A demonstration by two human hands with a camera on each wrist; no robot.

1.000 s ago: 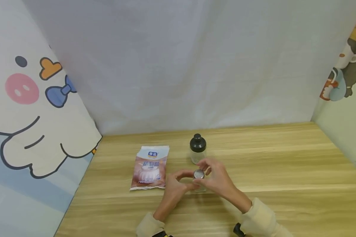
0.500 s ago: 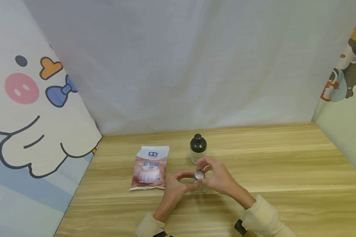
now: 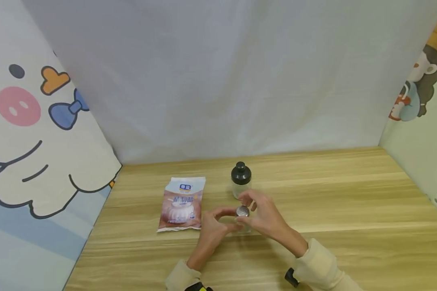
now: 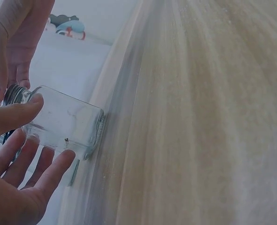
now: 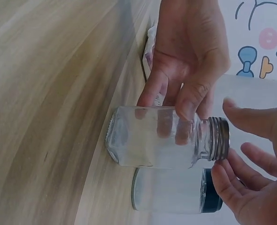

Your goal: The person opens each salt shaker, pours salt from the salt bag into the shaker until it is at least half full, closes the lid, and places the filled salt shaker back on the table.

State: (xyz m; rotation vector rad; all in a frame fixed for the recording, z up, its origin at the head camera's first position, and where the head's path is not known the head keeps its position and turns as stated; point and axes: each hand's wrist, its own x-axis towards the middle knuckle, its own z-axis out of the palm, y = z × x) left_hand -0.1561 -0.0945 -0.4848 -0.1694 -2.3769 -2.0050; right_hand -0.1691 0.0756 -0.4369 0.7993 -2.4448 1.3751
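Note:
A small clear glass jar (image 5: 150,140) stands upright on the table, its threaded neck topped by a silver metal lid (image 3: 242,211). My left hand (image 3: 213,230) holds the jar's body from the left, thumb on the near side and fingers around the far side. At the lid, the fingers and thumb of my right hand (image 3: 267,216) curl around its rim from the right. In the right wrist view the right thumb stands close to the lid's edge. Just behind is a second glass jar (image 5: 169,190) with a black knobbed lid (image 3: 241,173).
A salt packet (image 3: 182,204), pinkish-brown and white, lies flat on the table left of the hands. The wood-grain table (image 3: 342,194) extends right of the jars. A grey-white cloth (image 3: 218,81) hangs behind it, and a cartoon-printed panel (image 3: 22,169) borders the left.
The right hand's fingers have shifted slightly around the lid. The left hand keeps its hold, and the jar stays in place. The head view has moved a little.

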